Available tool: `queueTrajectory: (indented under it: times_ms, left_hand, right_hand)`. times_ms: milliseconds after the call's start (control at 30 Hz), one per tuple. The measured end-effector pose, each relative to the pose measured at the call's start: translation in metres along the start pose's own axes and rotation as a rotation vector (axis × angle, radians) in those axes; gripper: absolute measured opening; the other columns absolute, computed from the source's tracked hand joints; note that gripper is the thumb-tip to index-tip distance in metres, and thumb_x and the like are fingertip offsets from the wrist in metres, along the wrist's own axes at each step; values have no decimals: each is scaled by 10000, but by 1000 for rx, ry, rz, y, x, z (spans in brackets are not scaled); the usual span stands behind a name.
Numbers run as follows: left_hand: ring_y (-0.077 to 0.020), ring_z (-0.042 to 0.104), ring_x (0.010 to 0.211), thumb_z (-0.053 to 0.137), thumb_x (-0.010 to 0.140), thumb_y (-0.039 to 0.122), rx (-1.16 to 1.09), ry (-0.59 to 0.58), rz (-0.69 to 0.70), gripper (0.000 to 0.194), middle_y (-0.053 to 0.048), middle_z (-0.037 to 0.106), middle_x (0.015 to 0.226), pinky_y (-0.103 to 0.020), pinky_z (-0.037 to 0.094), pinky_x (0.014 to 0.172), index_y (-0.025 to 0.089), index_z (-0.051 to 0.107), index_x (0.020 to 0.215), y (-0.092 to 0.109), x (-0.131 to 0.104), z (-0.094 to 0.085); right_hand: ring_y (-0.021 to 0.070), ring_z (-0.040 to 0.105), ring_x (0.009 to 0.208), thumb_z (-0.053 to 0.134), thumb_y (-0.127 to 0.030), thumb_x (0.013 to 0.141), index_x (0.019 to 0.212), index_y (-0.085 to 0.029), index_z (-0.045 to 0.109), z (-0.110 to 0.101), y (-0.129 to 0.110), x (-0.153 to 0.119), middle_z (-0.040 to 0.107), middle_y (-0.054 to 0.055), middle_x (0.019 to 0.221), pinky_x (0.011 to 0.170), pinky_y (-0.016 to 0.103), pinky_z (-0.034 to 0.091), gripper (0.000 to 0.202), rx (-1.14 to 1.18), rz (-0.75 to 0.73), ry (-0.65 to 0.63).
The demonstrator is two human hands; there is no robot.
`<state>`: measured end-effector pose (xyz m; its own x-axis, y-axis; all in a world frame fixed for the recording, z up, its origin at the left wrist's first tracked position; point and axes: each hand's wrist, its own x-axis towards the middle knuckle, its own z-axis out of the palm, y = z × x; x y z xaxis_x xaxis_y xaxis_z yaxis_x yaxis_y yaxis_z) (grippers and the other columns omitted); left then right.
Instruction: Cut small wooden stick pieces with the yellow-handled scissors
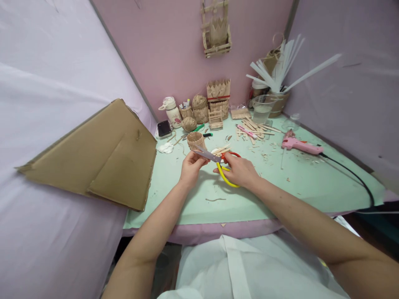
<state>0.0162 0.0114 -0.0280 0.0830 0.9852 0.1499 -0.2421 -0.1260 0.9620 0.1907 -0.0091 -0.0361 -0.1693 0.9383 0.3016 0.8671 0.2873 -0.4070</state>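
Observation:
My left hand (192, 166) has its fingers closed on the lower part of a small round wooden cup (195, 140), raised over the green tabletop. Scissors (230, 177) with one red and one yellow handle are in my right hand (241, 169). Their blades are spread and point left, reaching the side of the cup near my left fingertips. Whether anything lies between the blades is too small to tell. A short piece of twine (215, 199) rests on the table below my hands.
Cardboard (124, 158) leans at the left. Wooden sticks (249, 128), a pink glue gun (301, 145) with a black cord and a plastic cup (262, 112) stand right. A bottle (171, 111), phone (163, 128) and twine balls (188, 123) are at the back.

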Motion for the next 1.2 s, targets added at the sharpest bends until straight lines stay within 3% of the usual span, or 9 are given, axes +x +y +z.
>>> queueTrajectory:
  times_ms: [1200]
  left_hand:
    - [-116,579,699,700,650,304,41,-9,12,211,0,633,724,-292,458,764,190,630,813,1,1,-4]
  right_hand:
    - [185,574,651,535,-567,749,863,-248,528,-2,2,0,654,19,797,497,260,258,338,30,-28,25]
